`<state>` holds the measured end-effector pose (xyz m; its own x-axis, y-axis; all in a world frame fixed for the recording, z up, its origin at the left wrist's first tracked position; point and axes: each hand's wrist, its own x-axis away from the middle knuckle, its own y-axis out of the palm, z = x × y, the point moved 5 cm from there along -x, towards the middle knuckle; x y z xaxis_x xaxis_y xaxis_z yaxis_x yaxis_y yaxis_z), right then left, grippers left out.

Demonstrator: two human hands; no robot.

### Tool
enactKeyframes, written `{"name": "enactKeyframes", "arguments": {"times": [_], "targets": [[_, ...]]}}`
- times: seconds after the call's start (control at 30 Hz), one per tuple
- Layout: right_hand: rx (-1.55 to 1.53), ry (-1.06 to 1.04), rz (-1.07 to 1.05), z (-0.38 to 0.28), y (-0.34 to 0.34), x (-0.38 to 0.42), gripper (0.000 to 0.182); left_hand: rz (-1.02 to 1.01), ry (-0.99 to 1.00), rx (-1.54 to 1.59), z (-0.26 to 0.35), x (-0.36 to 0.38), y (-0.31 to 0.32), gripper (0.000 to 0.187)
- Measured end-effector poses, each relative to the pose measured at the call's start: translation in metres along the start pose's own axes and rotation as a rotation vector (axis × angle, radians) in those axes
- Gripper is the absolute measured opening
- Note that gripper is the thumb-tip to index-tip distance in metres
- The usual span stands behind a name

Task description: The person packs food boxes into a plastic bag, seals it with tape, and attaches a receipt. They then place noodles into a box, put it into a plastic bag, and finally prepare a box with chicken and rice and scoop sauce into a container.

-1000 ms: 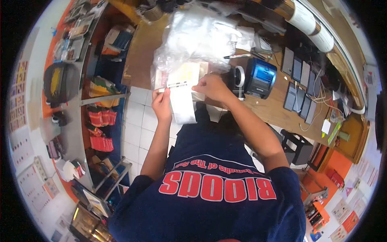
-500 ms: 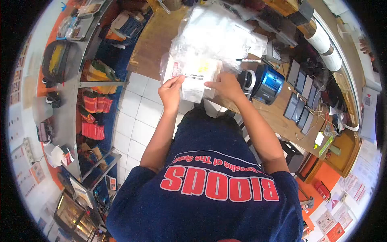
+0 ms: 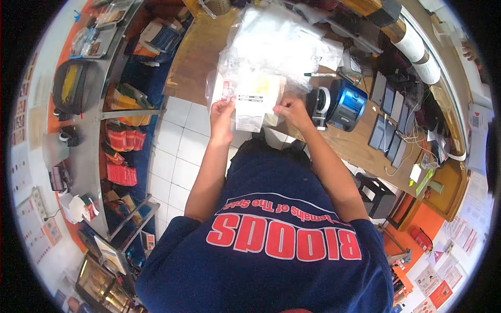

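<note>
A pale, flat paper packet (image 3: 278,94) with red print on its left side is held up near the desk's front edge. On its middle lies a white printed slip (image 3: 249,113) whose lower end hangs down. My left hand (image 3: 223,117) pinches the packet's left edge between thumb and fingers. At the opposite edge, my right hand (image 3: 294,112) grips the packet, its thumb on the front and its fingers partly hidden behind. Clear plastic bags (image 3: 276,39) are heaped just beyond the packet, shiny and overexposed.
A blue and black label-printer-like device (image 3: 347,104) stands right of my right hand. A marker (image 3: 320,74) lies behind it. Several phones or tablets (image 3: 382,133) with cables rest further right on the wooden desk (image 3: 190,62). Shelves with red packets (image 3: 121,174) are at left.
My left fingers have shifted off the slip to the packet's left edge. My right thumb has moved slightly outward, leaving the slip more exposed.
</note>
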<state>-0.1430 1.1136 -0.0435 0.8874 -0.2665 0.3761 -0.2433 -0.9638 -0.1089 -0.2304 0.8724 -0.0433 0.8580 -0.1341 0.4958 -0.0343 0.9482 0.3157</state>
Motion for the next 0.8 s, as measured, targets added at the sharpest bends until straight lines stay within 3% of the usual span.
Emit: {"name": "enactKeyframes", "arguments": {"times": [0.13, 0.2, 0.33, 0.4, 0.43, 0.5, 0.67, 0.8], "targets": [[0.121, -0.067, 0.001, 0.011, -0.008, -0.008, 0.039, 0.039, 0.035, 0.024, 0.004, 0.002, 0.002, 0.035], [0.355, -0.102, 0.096, 0.004, -0.015, -0.006, 0.025, 0.073, 0.079, -0.052, 0.001, 0.002, -0.005, 0.033], [0.273, -0.151, 0.276, -0.046, -0.018, -0.002, 0.029, 0.249, 0.262, -0.275, -0.002, 0.004, -0.046, 0.032], [0.392, -0.501, 0.286, -0.102, -0.006, -0.003, 0.038, 0.312, 0.238, -0.265, -0.016, 0.001, -0.081, 0.033], [0.391, -0.502, 0.290, -0.107, 0.000, -0.010, 0.038, 0.375, 0.216, -0.252, -0.021, 0.001, -0.098, 0.035], [0.652, -0.674, -0.013, -0.119, 0.033, -0.025, 0.046, 0.430, 0.170, -0.263, -0.024, 0.006, -0.116, 0.035], [0.788, -0.555, -0.097, -0.119, 0.063, -0.050, 0.053, 0.499, 0.144, -0.231, -0.013, 0.025, -0.132, 0.035], [0.837, -0.492, -0.087, -0.123, 0.070, -0.044, 0.045, 0.535, 0.127, -0.212, -0.017, 0.027, -0.137, 0.036]]}}
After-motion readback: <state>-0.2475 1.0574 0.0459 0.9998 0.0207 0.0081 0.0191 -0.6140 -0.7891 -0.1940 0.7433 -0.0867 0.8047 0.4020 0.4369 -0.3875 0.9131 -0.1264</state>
